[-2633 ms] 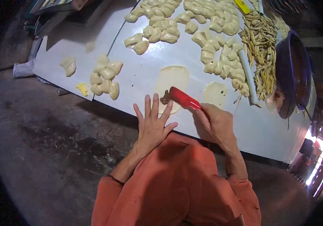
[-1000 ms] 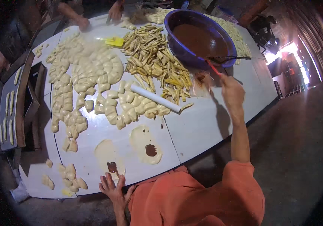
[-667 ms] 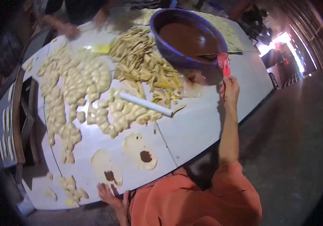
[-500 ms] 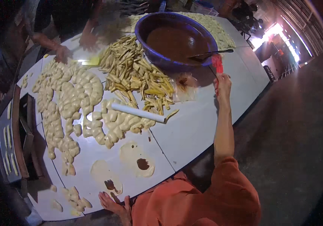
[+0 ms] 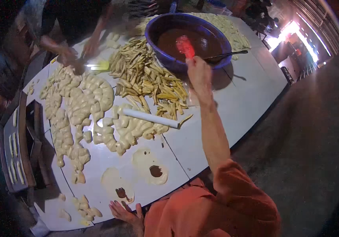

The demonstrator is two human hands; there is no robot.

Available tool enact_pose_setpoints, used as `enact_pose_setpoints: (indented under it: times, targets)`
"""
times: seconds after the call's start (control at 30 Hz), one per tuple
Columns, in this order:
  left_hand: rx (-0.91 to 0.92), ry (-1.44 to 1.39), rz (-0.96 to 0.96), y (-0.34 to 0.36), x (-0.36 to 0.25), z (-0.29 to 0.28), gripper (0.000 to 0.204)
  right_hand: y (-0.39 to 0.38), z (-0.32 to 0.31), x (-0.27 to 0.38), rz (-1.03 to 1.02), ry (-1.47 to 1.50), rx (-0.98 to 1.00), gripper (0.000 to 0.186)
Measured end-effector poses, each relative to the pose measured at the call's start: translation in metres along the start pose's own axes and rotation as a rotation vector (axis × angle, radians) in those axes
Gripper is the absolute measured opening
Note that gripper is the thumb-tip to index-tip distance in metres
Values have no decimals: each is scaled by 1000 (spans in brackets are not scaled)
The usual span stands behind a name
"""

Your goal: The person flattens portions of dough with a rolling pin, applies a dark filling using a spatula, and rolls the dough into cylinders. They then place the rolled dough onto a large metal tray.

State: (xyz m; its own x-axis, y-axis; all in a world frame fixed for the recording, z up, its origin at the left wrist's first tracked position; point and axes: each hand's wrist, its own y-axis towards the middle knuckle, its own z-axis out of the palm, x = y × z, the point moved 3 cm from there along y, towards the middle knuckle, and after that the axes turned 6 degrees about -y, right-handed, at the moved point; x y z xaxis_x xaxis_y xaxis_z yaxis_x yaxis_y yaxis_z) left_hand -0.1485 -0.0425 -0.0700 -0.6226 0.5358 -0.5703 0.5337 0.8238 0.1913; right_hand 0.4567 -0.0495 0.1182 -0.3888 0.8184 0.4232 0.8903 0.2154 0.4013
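Note:
My right hand [image 5: 199, 77] grips a red plastic scraper [image 5: 185, 46] over the brown mixture [image 5: 171, 37] in the large blue bowl [image 5: 150, 35]; a dark-handled utensil [image 5: 234, 53] rests in it. My left hand [image 5: 125, 213] lies at the table's near edge [image 5: 185, 144] with fingers spread, beside a flattened dough piece [image 5: 112, 177] with a brown smear. A second flattened piece [image 5: 145, 162] also carries a brown spot. A white rolling tube [image 5: 149, 117] lies across many dough lumps [image 5: 74, 94], beside a heap of pale yellow sliced strips [image 5: 138, 71].
A co-worker's hands [image 5: 64, 53] work at the far left around a yellow tool [image 5: 102, 65]. A tray [image 5: 15, 150] with long dough strips stands on a wooden frame at left. More flattened dough [image 5: 238, 35] lies behind the bowl. A bright doorway [image 5: 292, 39] is at upper right.
My right hand has moved from the two dough pieces to the bowl, and now swung left over its mixture with the scraper. The view has shifted rightward and up the table since the oldest frame.

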Motion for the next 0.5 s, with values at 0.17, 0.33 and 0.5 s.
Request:
enact_pose_setpoints:
  times: [0.17,0.33,0.5]
  targets:
    - [-41,169,70,6,-14,-2,93,3,-44,-65,-186,-407,139,33]
    - [41,270,50,7,-14,-7,94,36,-100,-97,-317,-267,172,31]
    - [-144,-69,-105,-2,-5,8,91,66,-112,-13,-889,-393,342,24]
